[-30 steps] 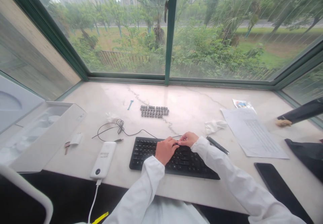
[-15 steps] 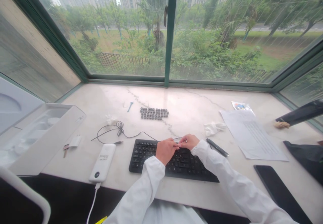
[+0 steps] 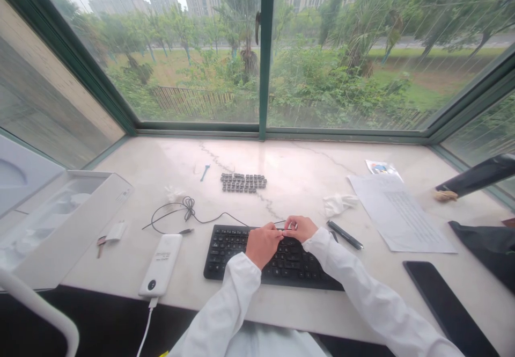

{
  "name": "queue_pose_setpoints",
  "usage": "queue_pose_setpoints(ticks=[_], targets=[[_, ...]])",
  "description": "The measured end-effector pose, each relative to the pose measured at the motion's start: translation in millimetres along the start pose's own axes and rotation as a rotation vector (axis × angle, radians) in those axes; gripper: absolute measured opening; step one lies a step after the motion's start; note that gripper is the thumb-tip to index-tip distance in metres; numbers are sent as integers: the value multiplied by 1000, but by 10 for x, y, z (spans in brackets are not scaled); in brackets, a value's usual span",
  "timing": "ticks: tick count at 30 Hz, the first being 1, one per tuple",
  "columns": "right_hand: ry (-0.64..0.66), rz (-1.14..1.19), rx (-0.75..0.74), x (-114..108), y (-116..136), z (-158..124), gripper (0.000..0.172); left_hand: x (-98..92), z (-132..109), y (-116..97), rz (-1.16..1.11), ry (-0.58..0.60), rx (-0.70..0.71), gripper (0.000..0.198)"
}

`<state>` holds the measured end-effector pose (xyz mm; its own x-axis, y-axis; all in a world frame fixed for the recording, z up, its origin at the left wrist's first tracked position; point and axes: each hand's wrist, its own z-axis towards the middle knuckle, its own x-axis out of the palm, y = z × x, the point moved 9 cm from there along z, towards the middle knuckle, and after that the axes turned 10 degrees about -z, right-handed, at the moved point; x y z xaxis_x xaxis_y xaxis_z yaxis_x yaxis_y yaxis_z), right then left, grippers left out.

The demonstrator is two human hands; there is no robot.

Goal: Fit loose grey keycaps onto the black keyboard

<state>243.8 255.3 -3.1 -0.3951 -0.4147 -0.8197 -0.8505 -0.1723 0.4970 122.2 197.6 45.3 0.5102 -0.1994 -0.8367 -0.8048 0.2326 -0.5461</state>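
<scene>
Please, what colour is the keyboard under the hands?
The keyboard is black, seen best in the head view.

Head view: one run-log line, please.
left hand: over keyboard | right hand: fingertips close to left's | small dark pieces: rows beyond keyboard | anything held: cannot tell

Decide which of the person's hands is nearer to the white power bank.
Left: the left hand is over the keyboard, to the right of the white power bank; the right hand, near the keyboard's back edge, is farther right.
</scene>
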Motion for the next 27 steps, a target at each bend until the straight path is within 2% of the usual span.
queue_pose_setpoints(ticks=[7,18,22,27], targets=[[-12,27,-20,41,-7,-30,20,60,-161,-89,89,-24,35,32],[36,-80,-34,94,20,7,20,155,-183,-138,177,-48,128,31],[35,-68,-35,106,16,9,22,95,-168,-149,156,-60,118,30],[-22,42,-23,1,39,-47,17,-119,-222,-155,81,-133,85,28]])
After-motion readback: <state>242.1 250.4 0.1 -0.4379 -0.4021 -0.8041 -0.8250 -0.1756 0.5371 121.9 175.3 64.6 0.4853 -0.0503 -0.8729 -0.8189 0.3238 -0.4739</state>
